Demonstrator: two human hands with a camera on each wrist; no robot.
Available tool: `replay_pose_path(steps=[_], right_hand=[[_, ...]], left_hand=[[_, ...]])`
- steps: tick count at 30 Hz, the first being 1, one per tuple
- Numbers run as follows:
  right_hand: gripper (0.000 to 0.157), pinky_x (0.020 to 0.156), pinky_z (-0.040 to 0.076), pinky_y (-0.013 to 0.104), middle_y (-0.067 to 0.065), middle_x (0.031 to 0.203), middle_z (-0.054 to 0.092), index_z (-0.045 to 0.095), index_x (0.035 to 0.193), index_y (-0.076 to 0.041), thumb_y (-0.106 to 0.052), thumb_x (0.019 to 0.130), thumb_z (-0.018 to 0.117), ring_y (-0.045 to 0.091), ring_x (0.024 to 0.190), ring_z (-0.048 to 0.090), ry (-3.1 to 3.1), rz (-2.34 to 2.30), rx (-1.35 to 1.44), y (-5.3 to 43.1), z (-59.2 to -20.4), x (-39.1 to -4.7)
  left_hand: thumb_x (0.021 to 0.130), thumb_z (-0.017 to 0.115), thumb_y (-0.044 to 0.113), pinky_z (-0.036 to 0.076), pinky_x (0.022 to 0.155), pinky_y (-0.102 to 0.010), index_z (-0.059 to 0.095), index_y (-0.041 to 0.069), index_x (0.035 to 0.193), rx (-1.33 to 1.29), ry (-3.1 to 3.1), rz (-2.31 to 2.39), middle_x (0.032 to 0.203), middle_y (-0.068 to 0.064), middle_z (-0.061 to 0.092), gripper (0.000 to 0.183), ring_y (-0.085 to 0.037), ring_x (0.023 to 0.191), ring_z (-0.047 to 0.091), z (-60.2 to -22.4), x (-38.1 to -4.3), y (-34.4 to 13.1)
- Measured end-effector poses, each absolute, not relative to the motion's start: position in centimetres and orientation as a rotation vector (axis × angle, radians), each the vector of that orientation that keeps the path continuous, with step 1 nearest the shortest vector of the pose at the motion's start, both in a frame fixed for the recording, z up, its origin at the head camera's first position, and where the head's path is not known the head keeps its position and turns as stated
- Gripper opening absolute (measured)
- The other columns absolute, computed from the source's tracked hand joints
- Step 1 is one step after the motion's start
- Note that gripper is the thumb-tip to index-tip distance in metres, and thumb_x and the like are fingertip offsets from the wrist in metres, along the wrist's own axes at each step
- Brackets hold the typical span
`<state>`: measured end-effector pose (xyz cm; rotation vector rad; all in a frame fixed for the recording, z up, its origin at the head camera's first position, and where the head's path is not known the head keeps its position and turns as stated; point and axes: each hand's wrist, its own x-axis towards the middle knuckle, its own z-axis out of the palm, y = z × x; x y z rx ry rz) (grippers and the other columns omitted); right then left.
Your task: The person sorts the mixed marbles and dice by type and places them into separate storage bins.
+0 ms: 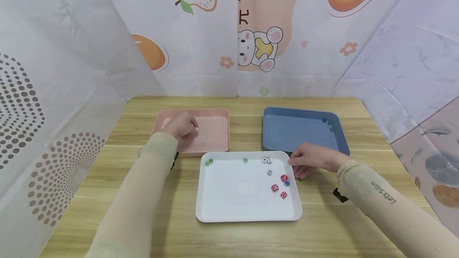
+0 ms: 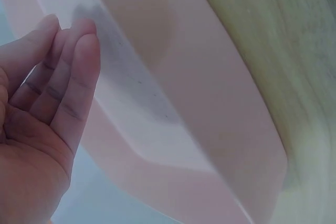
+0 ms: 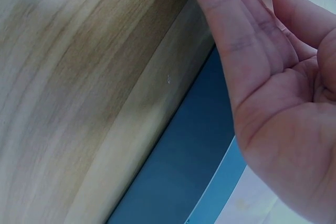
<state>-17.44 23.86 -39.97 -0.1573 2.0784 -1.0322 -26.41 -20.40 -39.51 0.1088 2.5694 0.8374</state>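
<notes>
Over the pink tray (image 1: 215, 130), my left hand (image 1: 181, 126) has a white die (image 1: 196, 129) at its fingertips and seems to pinch it. The left wrist view shows thumb and fingers (image 2: 84, 51) drawn together, with the die hidden. My right hand (image 1: 310, 158) grips the right rim of the white tray (image 1: 233, 206) near its far corner, thumb on the inner side, fingers outside. Inside that tray are white dice (image 1: 269, 172), red dice (image 1: 275, 188), a blue bead (image 1: 287, 184), and green (image 1: 245, 160) and brown (image 1: 210, 161) beads.
Behind my right hand stands a blue tray (image 1: 287, 128), with several dark and green beads (image 1: 330, 124) in its far right corner. All three trays stand on a wooden table (image 1: 247, 130). Printed curtains (image 1: 201, 51) enclose its back and sides.
</notes>
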Motion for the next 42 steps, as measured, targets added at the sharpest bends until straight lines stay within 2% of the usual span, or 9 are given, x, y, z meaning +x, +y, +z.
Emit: replay_pose_path(steps=[4, 12, 24, 30, 34, 38, 42], right_hand=[[0.020, 0.076, 0.064, 0.039, 0.013, 0.087, 0.075, 0.075, 0.105, 0.000, -0.017, 0.101, 0.064, 0.026, 0.082, 0.074, 2.079, -1.030, -0.160, 23.8, -40.0, -17.5], [0.021, 0.076, 0.064, 0.039, 0.012, 0.087, 0.075, 0.075, 0.106, 0.000, -0.017, 0.102, 0.064, 0.026, 0.082, 0.074, 2.088, -1.024, -0.164, 23.8, -40.0, -17.5], [0.021, 0.076, 0.064, 0.039, 0.012, 0.088, 0.076, 0.075, 0.106, -0.001, -0.018, 0.101, 0.064, 0.026, 0.082, 0.074, 2.088, -1.028, -0.165, 23.9, -40.0, -17.5], [0.020, 0.076, 0.064, 0.039, 0.012, 0.087, 0.075, 0.075, 0.103, 0.000, -0.017, 0.101, 0.064, 0.026, 0.082, 0.074, 2.089, -1.032, -0.166, 23.9, -40.1, -17.5], [0.020, 0.076, 0.064, 0.039, 0.012, 0.087, 0.075, 0.075, 0.104, 0.000, -0.017, 0.101, 0.064, 0.026, 0.082, 0.074, 2.083, -1.037, -0.170, 23.9, -40.1, -17.5], [0.021, 0.076, 0.064, 0.039, 0.012, 0.088, 0.075, 0.075, 0.106, 0.000, -0.017, 0.102, 0.064, 0.026, 0.083, 0.074, 2.075, -1.038, -0.171, 24.0, -40.2, -17.5], [0.021, 0.076, 0.064, 0.039, 0.012, 0.087, 0.075, 0.075, 0.107, 0.000, -0.017, 0.102, 0.064, 0.025, 0.083, 0.074, 2.072, -1.040, -0.167, 24.1, -40.2, -17.6]], left_hand=[[0.091, 0.070, -0.001, 0.057, 0.057, -0.031, 0.072, -0.003, 0.098, 0.075, 2.563, 0.809, 0.073, -0.010, 0.066, 0.008, -0.020, 0.058, 0.061, -39.5, -26.4, -20.5], [0.092, 0.068, -0.001, 0.057, 0.058, -0.032, 0.072, -0.001, 0.093, 0.060, 2.567, 0.762, 0.077, -0.011, 0.066, 0.003, -0.020, 0.060, 0.061, -39.5, -26.1, -20.4], [0.091, 0.071, -0.002, 0.058, 0.062, -0.033, 0.070, -0.001, 0.098, -0.019, 2.522, 0.718, 0.082, -0.012, 0.066, 0.007, -0.023, 0.066, 0.063, -39.4, -26.3, -20.2], [0.090, 0.072, -0.001, 0.056, 0.059, -0.031, 0.068, -0.001, 0.099, 0.001, 2.526, 0.713, 0.079, -0.013, 0.066, 0.010, -0.022, 0.064, 0.063, -39.3, -26.3, -20.3], [0.091, 0.067, -0.001, 0.053, 0.057, -0.028, 0.067, 0.000, 0.108, 0.051, 2.533, 0.719, 0.081, -0.012, 0.065, 0.017, -0.021, 0.063, 0.060, -39.0, -26.4, -20.4], [0.095, 0.064, 0.004, 0.054, 0.061, -0.028, 0.064, -0.002, 0.120, 0.165, 2.557, 0.699, 0.081, -0.011, 0.064, 0.026, -0.019, 0.064, 0.061, -37.9, -26.0, -20.0], [0.095, 0.068, 0.010, 0.055, 0.066, -0.028, 0.066, 0.000, 0.125, 0.241, 2.571, 0.720, 0.080, -0.010, 0.064, 0.031, -0.019, 0.066, 0.063, -36.9, -25.4, -19.1]])
